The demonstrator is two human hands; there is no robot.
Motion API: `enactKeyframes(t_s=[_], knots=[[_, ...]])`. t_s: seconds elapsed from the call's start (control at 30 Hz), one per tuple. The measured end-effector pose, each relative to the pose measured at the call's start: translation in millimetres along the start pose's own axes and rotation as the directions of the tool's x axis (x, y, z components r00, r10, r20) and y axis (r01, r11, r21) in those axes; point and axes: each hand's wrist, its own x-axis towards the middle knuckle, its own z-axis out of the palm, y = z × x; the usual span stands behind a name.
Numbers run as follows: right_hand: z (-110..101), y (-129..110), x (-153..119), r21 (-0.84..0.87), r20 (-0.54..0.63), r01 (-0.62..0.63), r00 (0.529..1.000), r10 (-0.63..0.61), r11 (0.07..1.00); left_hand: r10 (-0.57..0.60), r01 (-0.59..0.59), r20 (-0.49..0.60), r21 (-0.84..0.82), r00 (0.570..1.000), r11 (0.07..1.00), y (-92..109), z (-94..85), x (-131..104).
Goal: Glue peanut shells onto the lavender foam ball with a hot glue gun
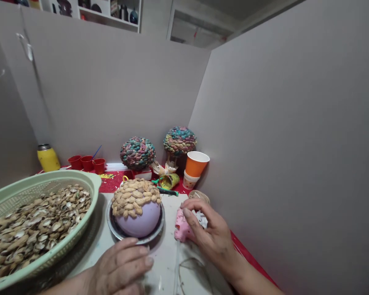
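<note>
A lilac ball (140, 223) sits in a round metal bowl (120, 234). Peanut shells (135, 196) glued side by side cover its upper part, while the lower front is bare. My left hand (119, 266) is just in front of the bowl, fingers stretched out and holding nothing. To the right of the bowl, my right hand (210, 231) curls its thumb and fingers over a pink hot glue gun (181, 227), partly hiding it. A clear glue stick (177, 264) extends from the gun toward me, and a thin cord lies beside it.
A green basket (95, 184) of loose shells (49, 221) fills the left. Behind stand two multicoloured shell-covered balls (137, 153), red cups (87, 162), a yellow jar (48, 158), an orange cup (197, 164) and a tipped container (169, 181). Grey partitions (279, 135) enclose the table.
</note>
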Motion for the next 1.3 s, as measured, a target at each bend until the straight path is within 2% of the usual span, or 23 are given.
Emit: enactKeyframes(t_s=[0.07, 0.2, 0.3, 0.4, 0.47, 0.57, 0.73, 0.87, 0.97, 1.07, 1.13, 1.2, 1.23, 1.3], knots=[[-7.5, 7.3, -0.2, -0.102, 0.125, -0.031, 0.991, 0.044, 0.994, 0.053, -0.051, 0.087, -0.022, 0.995, 0.998, 0.7, 0.4, 8.4], [-17.5, 22.9, -9.3, -0.231, 0.265, -0.076, 0.954, 0.138, 0.970, 0.116, -0.102, 0.123, -0.111, 0.986, 0.989, -2.4, 0.1, 25.3], [-21.7, 30.7, -22.0, -0.432, 0.373, -0.128, 0.876, 0.307, 0.893, 0.122, -0.100, 0.131, -0.167, 0.984, 0.981, -3.9, 1.2, 28.4], [-24.6, 34.3, -30.4, -0.531, 0.466, -0.118, 0.786, 0.405, 0.839, 0.115, -0.087, 0.138, -0.195, 0.984, 0.977, -3.7, 3.9, 23.7], [-25.1, 35.0, -31.9, -0.540, 0.501, -0.104, 0.757, 0.419, 0.835, 0.100, -0.067, 0.154, -0.202, 0.983, 0.977, -3.5, 5.7, 19.9], [-22.8, 36.2, -31.6, -0.552, 0.518, -0.092, 0.741, 0.427, 0.829, 0.073, -0.035, 0.171, -0.216, 0.983, 0.976, -3.8, 7.9, 15.8], [-16.8, 41.1, -34.2, -0.555, 0.521, -0.073, 0.746, 0.414, 0.829, 0.050, -0.010, 0.159, -0.246, 0.986, 0.969, -5.3, 11.6, 9.9], [-16.0, 41.5, -37.5, -0.513, 0.509, -0.040, 0.790, 0.341, 0.857, 0.028, 0.024, 0.206, -0.245, 0.978, 0.969, -5.0, 14.8, 4.9], [-16.7, 40.5, -40.7, -0.466, 0.462, -0.080, 0.827, 0.320, 0.881, 0.031, 0.016, 0.205, -0.224, 0.978, 0.975, -4.0, 16.0, 4.5], [-20.5, 40.1, -42.8, -0.396, 0.399, -0.171, 0.853, 0.337, 0.902, 0.042, -0.007, 0.183, -0.188, 0.982, 0.982, -3.1, 16.3, 6.8], [-26.7, 37.4, -41.0, -0.295, 0.328, -0.239, 0.884, 0.333, 0.925, 0.045, -0.015, 0.167, -0.175, 0.985, 0.984, -2.7, 16.4, 8.5], [-36.3, 29.7, -35.7, -0.111, 0.210, -0.334, 0.913, 0.351, 0.936, 0.042, -0.017, 0.153, -0.163, 0.987, 0.986, -2.5, 16.7, 9.4], [-41.7, 23.5, -32.1, 0.017, 0.140, -0.385, 0.915, 0.379, 0.923, 0.044, -0.020, 0.150, -0.159, 0.988, 0.987, -2.4, 16.9, 9.4], [-51.5, 8.4, -24.3, 0.327, 0.023, -0.458, 0.878, 0.477, 0.827, 0.044, -0.022, 0.146, -0.149, 0.988, 0.989, -2.4, 17.3, 8.5]])
